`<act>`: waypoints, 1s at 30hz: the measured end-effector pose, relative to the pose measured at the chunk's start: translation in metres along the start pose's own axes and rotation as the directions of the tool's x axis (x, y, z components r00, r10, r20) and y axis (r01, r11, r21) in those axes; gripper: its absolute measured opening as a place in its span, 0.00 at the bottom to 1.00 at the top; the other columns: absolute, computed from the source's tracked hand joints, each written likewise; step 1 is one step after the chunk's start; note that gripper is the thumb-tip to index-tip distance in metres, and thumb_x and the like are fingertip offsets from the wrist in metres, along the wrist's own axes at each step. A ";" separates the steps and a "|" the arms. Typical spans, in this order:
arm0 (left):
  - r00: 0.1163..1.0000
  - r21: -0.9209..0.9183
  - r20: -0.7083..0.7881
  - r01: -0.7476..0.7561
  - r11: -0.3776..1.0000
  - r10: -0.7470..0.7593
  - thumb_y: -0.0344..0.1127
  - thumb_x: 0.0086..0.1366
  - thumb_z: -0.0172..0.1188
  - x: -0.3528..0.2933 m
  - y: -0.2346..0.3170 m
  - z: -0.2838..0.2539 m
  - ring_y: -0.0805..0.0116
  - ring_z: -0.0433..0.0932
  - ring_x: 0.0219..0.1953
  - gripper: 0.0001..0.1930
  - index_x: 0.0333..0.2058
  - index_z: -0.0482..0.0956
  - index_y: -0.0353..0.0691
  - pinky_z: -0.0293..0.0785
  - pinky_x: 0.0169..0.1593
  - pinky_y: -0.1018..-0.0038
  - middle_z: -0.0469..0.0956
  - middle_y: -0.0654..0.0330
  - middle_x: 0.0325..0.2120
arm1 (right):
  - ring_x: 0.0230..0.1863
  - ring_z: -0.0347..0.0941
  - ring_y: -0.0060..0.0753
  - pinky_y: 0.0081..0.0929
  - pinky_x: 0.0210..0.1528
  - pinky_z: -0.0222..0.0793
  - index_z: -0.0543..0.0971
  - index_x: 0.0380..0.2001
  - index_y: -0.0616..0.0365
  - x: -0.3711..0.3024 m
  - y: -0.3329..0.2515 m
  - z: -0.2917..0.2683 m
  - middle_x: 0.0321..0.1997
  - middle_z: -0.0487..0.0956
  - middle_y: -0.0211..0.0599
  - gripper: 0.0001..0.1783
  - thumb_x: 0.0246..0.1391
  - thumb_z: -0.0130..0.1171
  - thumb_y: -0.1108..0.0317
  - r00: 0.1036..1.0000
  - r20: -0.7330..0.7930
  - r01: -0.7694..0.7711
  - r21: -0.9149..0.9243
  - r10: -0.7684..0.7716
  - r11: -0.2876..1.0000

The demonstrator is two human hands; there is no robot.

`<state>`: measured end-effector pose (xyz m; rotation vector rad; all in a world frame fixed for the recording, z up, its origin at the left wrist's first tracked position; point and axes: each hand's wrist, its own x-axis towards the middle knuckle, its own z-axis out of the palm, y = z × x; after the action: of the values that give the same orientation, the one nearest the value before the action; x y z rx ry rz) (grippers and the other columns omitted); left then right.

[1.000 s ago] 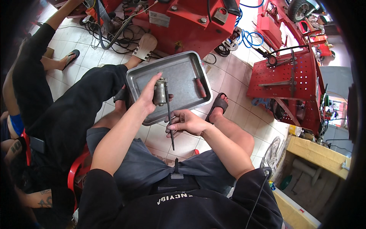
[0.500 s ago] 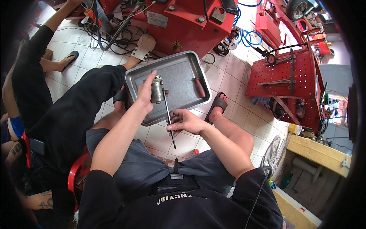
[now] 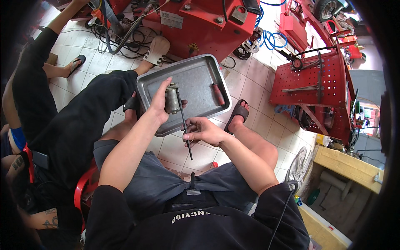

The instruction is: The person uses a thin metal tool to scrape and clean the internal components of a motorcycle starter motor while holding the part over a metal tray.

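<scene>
Left hand [image 3: 160,102] clamped on a small cylindrical motor [image 3: 171,100], held upright over the metal tray [image 3: 196,79]. Right hand [image 3: 204,131] pinches a thin rod [image 3: 185,127], its long axis running from the motor down toward the person's lap.

I see repair workshop. White tiled floor [image 3: 258,83] crowded with big red metal machine [image 3: 208,21], tangled black cables [image 3: 121,33], coiled blue hose [image 3: 271,39]. Red perforated tool board [image 3: 316,83] carries hanging tools at right. Shallow grey metal tray [image 3: 196,75] sits in front of me. Worn wooden bench [image 3: 350,166] stands lower right.
</scene>
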<state>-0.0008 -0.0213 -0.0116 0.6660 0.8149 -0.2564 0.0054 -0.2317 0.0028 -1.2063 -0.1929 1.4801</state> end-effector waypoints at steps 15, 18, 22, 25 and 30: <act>0.991 0.127 0.037 -0.129 0.984 0.125 0.59 0.63 0.61 0.003 -0.001 -0.004 0.57 0.82 0.32 0.28 0.45 0.70 0.39 0.83 0.40 0.60 0.73 0.59 0.33 | 0.29 0.75 0.21 0.21 0.33 0.73 0.77 0.35 0.63 0.007 0.011 -0.002 0.29 0.78 0.29 0.15 0.50 0.73 0.69 0.993 -0.112 0.041 -0.057 -0.047 0.998; 0.988 0.148 0.032 -0.153 0.977 0.150 0.58 0.63 0.61 0.002 -0.001 -0.002 0.58 0.83 0.31 0.27 0.45 0.70 0.38 0.83 0.39 0.60 0.73 0.59 0.33 | 0.28 0.74 0.21 0.21 0.32 0.72 0.76 0.28 0.62 0.008 0.013 -0.003 0.26 0.77 0.28 0.16 0.49 0.75 0.66 0.989 -0.136 0.044 -0.086 -0.056 0.995; 0.985 0.112 0.029 -0.174 0.978 0.172 0.58 0.63 0.61 0.004 -0.001 -0.004 0.58 0.83 0.32 0.27 0.44 0.71 0.38 0.83 0.39 0.60 0.74 0.59 0.33 | 0.28 0.74 0.21 0.21 0.31 0.72 0.76 0.26 0.61 0.009 0.014 -0.001 0.24 0.76 0.28 0.16 0.49 0.75 0.65 0.987 -0.147 0.056 -0.102 -0.071 0.993; 0.982 0.084 0.006 -0.186 0.979 0.186 0.58 0.63 0.61 0.003 0.001 -0.004 0.57 0.83 0.32 0.27 0.43 0.71 0.39 0.83 0.39 0.60 0.75 0.59 0.33 | 0.28 0.75 0.22 0.22 0.32 0.73 0.76 0.27 0.62 0.008 0.012 0.000 0.24 0.77 0.28 0.17 0.49 0.74 0.63 0.989 -0.133 0.052 -0.124 -0.068 0.991; 0.982 0.087 0.026 -0.188 0.978 0.187 0.57 0.63 0.61 0.003 0.000 -0.007 0.58 0.83 0.31 0.26 0.43 0.72 0.38 0.82 0.37 0.63 0.76 0.58 0.34 | 0.35 0.76 0.26 0.24 0.42 0.73 0.76 0.37 0.64 0.012 0.017 -0.002 0.34 0.79 0.34 0.13 0.60 0.64 0.65 0.963 -0.221 0.158 -0.004 -0.155 0.987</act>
<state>-0.0024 -0.0167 -0.0173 0.8179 0.7208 -0.1277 -0.0011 -0.2284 -0.0167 -1.3036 -0.1241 1.1996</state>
